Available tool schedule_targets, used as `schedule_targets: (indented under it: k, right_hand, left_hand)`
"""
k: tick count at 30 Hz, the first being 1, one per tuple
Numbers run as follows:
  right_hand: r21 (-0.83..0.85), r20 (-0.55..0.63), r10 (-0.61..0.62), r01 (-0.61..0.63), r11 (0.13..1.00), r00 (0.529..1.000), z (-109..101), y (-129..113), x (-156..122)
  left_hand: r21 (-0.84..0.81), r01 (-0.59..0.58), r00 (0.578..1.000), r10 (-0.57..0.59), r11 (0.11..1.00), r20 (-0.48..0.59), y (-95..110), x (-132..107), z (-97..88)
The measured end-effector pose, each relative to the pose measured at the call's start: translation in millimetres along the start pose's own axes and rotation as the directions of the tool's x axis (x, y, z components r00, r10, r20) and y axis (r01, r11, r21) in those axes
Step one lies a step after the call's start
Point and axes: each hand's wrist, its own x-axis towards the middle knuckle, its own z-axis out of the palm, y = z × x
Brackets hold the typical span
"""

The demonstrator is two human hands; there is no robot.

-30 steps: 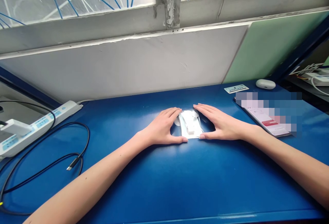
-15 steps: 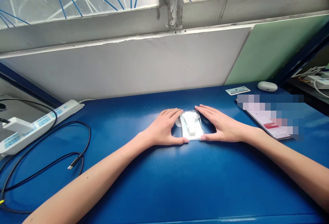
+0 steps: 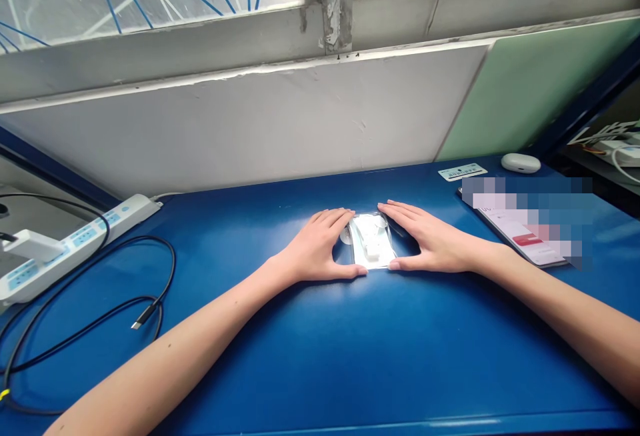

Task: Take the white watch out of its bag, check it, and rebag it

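Note:
A small clear plastic packet point(image 3: 371, 241) with a white part inside lies flat on the blue table point(image 3: 320, 356), in the middle. My left hand point(image 3: 316, 249) rests palm down just left of it, fingers stretched out, thumb at the packet's near edge. My right hand point(image 3: 425, 239) lies flat on the other side, fingers together and extended, thumb touching the packet's near right corner. Both hands frame the packet without gripping it.
A white power strip point(image 3: 75, 243) with a plugged adapter lies at the left, beside a looped black cable point(image 3: 100, 316). At the right are a phone point(image 3: 525, 233), a white label card point(image 3: 463, 171) and a white earbud case point(image 3: 521, 163). A wall stands behind the table.

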Motion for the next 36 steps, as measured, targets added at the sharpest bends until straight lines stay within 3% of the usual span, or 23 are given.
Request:
schedule_targets:
  k: [9,36]
  right_hand:
    - [0.040,-0.053,-0.022,0.024,0.999,0.998,3.3,2.2,-1.4]
    - [0.021,-0.044,-0.018,0.019,1.000,0.999,3.2,2.4,-1.2]
  left_hand:
    - [-0.014,-0.016,1.000,0.016,1.000,0.004,-2.5,-0.2,1.0]
    - [-0.017,-0.008,1.000,0.009,1.000,0.010,-1.1,0.8,1.1]
